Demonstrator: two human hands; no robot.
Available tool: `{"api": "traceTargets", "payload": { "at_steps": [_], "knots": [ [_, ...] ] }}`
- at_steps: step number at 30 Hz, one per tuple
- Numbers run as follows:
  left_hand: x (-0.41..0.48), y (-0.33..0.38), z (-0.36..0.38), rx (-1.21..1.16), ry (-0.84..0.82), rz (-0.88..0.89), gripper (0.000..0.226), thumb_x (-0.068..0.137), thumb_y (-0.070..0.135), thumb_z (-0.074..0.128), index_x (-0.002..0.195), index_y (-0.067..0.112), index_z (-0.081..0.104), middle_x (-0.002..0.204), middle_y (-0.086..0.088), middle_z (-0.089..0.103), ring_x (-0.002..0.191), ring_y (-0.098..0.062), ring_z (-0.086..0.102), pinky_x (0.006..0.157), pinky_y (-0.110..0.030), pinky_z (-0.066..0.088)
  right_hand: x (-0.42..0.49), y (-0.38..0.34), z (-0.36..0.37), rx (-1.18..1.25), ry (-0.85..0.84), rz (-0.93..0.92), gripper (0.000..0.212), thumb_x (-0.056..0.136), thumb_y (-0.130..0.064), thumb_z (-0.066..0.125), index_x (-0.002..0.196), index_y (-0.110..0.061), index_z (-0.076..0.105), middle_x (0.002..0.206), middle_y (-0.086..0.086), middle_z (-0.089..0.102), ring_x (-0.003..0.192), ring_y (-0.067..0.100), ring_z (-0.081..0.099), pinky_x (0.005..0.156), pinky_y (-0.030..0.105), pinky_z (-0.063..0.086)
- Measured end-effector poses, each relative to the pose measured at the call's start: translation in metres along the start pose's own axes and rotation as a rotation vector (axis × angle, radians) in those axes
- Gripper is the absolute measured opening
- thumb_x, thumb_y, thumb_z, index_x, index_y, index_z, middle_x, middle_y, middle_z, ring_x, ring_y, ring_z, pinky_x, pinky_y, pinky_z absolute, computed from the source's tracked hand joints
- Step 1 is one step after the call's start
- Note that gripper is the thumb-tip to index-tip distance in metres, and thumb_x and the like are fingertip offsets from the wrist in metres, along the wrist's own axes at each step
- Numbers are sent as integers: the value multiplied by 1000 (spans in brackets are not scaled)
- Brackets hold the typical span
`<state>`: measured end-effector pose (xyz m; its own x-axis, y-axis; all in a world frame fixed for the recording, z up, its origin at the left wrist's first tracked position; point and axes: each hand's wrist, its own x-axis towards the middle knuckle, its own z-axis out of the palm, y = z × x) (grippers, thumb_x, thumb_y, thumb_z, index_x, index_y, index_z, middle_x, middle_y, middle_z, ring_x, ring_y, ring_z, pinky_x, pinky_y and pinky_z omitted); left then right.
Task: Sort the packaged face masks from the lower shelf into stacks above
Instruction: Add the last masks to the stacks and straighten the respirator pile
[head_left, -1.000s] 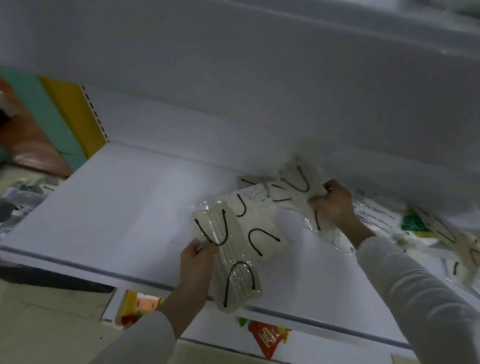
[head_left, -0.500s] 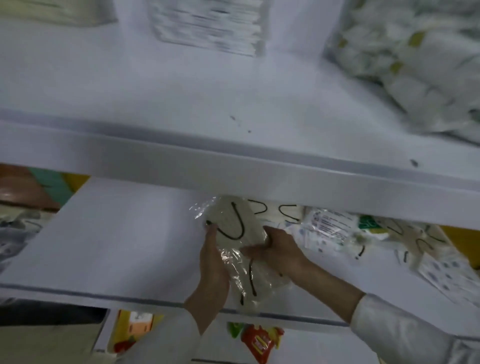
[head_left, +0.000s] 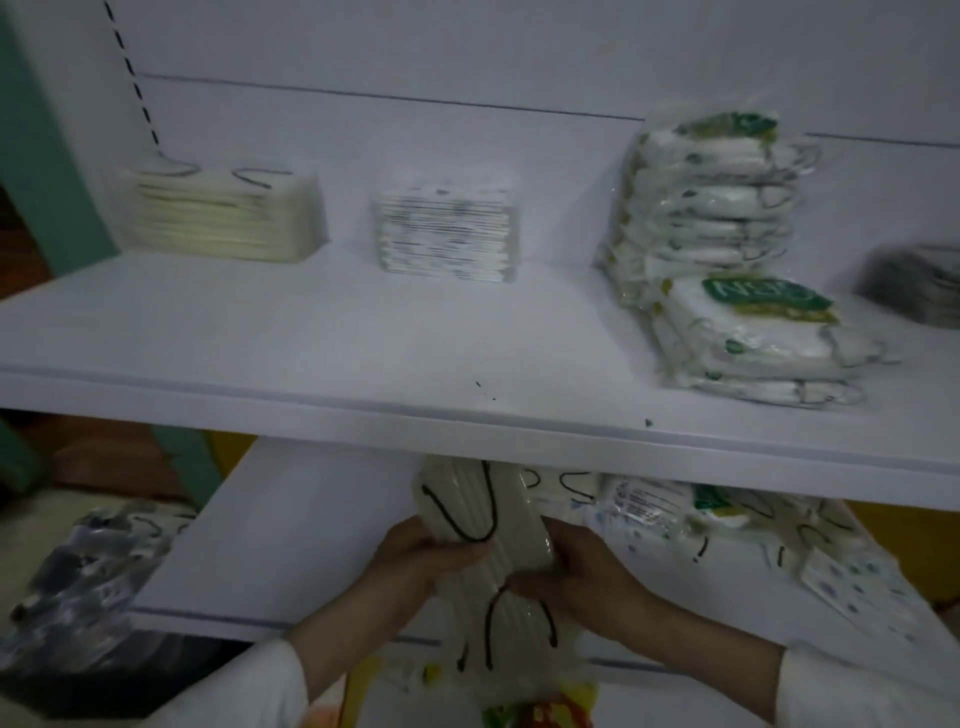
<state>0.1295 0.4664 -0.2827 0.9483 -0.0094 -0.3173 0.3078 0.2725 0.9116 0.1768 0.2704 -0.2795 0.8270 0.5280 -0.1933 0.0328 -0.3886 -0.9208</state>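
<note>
We recorded a white shelving unit filling the view, its back panel (head_left: 519, 52) plain, with a dashed slotted strip (head_left: 132, 78) up the left side and a green wall edge (head_left: 47, 156) beyond it. The upper shelf (head_left: 311, 332) was the broadest surface: white, dimly lit, a few dark specks (head_left: 485, 389) near its front lip. The lower shelf (head_left: 291, 525) sat beneath, its rear hidden by that lip. On the upper shelf, left to right, we noted a cream stack (head_left: 223, 215); a white printed stack (head_left: 447, 231) well apart from it; a tall green-labelled stack (head_left: 711, 197), leaning, with a shorter green-labelled stack (head_left: 753, 338) just in front; and a dark stack (head_left: 919, 291) at the right edge, too blurred to read. A loose pile (head_left: 727, 525) of mixed packs lay on the right of the lower shelf. A heap of dark grey packs (head_left: 88, 587) lay lower down, left of the shelving. Above the lower shelf's front edge a bundle of cream masks (head_left: 483, 530) with black ear loops was held tilted, its top under the upper lip. The left hand (head_left: 415, 558) gripped its left side, fingers curled around it; the right hand (head_left: 576, 566) gripped its right side likewise.
</note>
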Motion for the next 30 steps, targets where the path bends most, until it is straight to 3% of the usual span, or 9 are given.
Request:
{"api": "traceTargets", "payload": {
  "at_steps": [2,5,11,14,18,20,24,28,30],
  "knots": [
    [-21,9,-6,82,-108,-62,69,39,31,96,102,12,73,108,-11,71,100,-25,67,85,-39,55,-19,-17,-4,-107,-59,-33,36,79,-9,75,112,-19,66,109,-5,71,100,6,66,91,35,53],
    [-51,30,-9,177,-192,-5,55,44,28,91,94,12,75,102,-14,72,91,-25,69,71,-34,57,-45,-51,-9,-199,-117,-78,34,78,-14,76,107,-30,66,107,-11,71,99,0,65,90,31,53],
    [-92,113,2,390,-272,235,45,50,33,91,89,17,77,99,-13,73,93,-26,69,78,-39,56,-82,-134,-27,-251,-102,-192,36,72,-24,82,102,-33,67,101,-10,72,95,4,67,85,33,56],
    [-102,167,14,624,-243,427,22,70,13,80,90,19,73,93,2,73,88,-13,67,79,-31,54,-85,-179,-47,-154,109,-320,58,60,-26,89,110,-25,59,99,-4,70,94,13,67,81,31,57],
    [-103,233,36,1073,-174,632,8,82,16,63,90,15,62,80,3,63,69,-8,57,64,-25,47,-80,-240,-75,-425,313,-583,95,56,-47,82,136,-36,32,119,-35,46,110,-19,46,90,2,38],
    [-99,257,48,1232,-189,689,8,78,25,60,81,18,58,73,3,56,64,-9,49,60,-22,41,-70,-254,-84,-491,283,-573,80,65,-34,85,131,-40,40,111,-35,50,104,-19,49,85,4,42],
    [-80,282,58,1406,-197,710,27,81,17,63,65,32,47,63,12,50,59,-4,43,58,-19,36,-44,-255,-104,-315,282,-566,26,72,-10,81,94,-19,71,89,-6,73,86,5,67,83,27,54],
    [-53,285,50,1516,-239,654,31,80,16,63,62,33,44,62,10,46,58,-6,40,57,-22,33,-22,-241,-106,-167,283,-516,39,67,-8,84,101,-24,69,96,-1,73,92,9,68,83,23,55],
    [-42,286,49,1544,-259,641,28,79,16,64,65,35,47,64,10,48,59,-6,41,58,-23,34,-9,-237,-101,-153,255,-458,29,70,-7,81,94,-19,70,85,-4,74,80,6,67,72,18,53]
  ]
}}
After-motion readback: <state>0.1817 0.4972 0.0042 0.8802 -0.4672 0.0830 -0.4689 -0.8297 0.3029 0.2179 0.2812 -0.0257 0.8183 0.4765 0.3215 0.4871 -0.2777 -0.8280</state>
